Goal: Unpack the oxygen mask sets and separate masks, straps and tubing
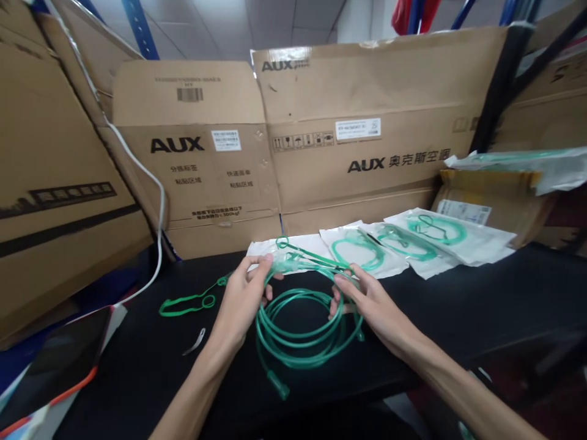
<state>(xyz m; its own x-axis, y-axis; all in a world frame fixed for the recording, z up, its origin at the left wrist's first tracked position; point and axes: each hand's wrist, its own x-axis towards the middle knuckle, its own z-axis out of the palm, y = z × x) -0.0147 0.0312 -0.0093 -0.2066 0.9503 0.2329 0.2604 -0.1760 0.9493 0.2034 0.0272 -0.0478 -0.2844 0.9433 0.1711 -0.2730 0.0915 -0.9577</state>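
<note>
Between my two hands hangs a coil of green plastic tubing (298, 362), held just above the black table, with a green connector (278, 385) dangling at its lower front. My left hand (250, 287) is closed on the coil's upper left, beside a clear plastic piece (285, 261) whose exact shape is unclear. On the opposite side, my right hand (355, 290) pinches the tubing at the upper right. A green strap with a looped end (307, 252) stretches across the top of the coil from one hand towards the other. Some fingertips are hidden behind the tubing.
Another green strap (183, 305) and a small curved blade-like piece (197, 341) lie left of my hands. White packs with coiled green tubing (358, 249) line the back right. Cardboard boxes (220, 165) wall the rear. A phone (64, 360) and white cable (160, 214) are at left.
</note>
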